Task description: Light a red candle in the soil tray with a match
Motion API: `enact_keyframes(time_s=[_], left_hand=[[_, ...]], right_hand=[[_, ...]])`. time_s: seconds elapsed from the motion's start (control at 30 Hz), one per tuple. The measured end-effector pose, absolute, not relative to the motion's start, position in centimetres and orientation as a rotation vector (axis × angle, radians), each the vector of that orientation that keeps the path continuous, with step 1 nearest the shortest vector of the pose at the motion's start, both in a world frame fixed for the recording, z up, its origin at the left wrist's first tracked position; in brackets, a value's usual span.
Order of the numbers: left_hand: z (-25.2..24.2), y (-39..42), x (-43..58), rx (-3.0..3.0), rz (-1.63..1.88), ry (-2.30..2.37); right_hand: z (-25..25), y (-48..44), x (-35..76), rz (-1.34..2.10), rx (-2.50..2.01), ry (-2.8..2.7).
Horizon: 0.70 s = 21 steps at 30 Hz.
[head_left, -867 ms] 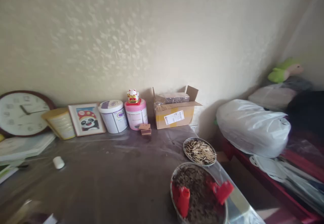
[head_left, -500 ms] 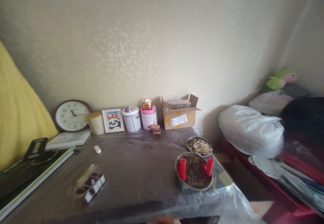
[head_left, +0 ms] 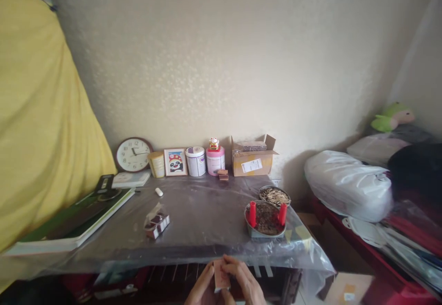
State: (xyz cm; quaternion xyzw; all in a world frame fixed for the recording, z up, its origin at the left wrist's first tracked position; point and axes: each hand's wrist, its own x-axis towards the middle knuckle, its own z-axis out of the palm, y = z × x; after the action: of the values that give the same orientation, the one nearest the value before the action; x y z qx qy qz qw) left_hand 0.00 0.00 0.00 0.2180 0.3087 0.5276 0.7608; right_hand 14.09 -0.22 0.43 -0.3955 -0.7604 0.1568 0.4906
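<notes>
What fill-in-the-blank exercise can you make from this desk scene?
1. The small packet is held by ____ hands, the left hand and the right hand.
2. The metal bowl holds ____ red candles.
3. The dark-rimmed ____ left of the panda picture tells the time.
Missing words: both; two; clock.

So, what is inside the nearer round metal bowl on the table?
The round metal bowl holds dark brown crumbly filling with two red candles. The candles' bases and the bowl's bottom are covered.
</notes>
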Motion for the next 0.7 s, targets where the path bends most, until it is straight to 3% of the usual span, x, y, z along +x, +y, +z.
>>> enact_keyframes(time_s=[0.23, 0.7], left_hand=[[-0.1, -0.2, 0.5, 0.452, 1.118, 0.456], [-0.1, -0.8, 1.1, 0.463, 1.206, 0.415]], right_hand=[[2.5, -0.8, 14.5, 0.462, -1.02, -1.997], [0.7, -0.4, 14.9, 0.18, -1.0, -2.043]])
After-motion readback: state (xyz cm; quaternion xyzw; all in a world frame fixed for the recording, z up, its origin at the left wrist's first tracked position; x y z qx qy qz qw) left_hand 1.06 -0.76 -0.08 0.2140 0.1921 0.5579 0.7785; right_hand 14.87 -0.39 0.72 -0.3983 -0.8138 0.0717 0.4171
